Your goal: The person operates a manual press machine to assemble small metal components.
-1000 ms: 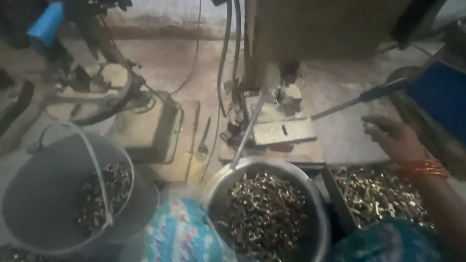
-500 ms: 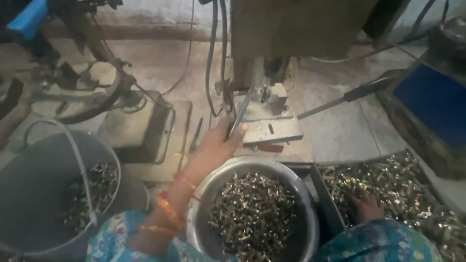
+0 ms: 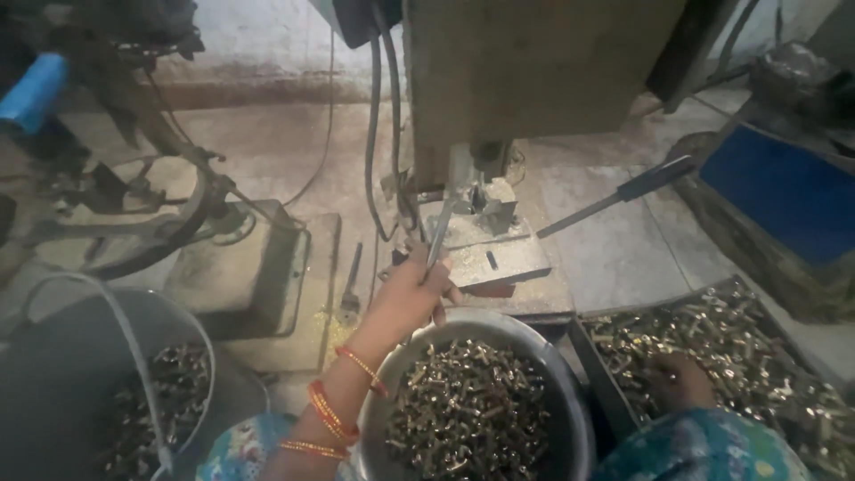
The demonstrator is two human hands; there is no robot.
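— Steel, that big round bowl (image 3: 570, 419), heaped with small brassy fittings?

— Yes, and the flat tray (image 3: 806, 356) beside it too. Her left hand (image 3: 405, 298) is closed around the thin metal lever (image 3: 439, 236) just above the bowl; right hand (image 3: 679, 379) sits buried in the tray's fittings, grip hidden.

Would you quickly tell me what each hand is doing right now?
Left hand: closed around a thin metal rod at the press machine.
Right hand: resting in the tray of small metal parts; grip cannot be told.
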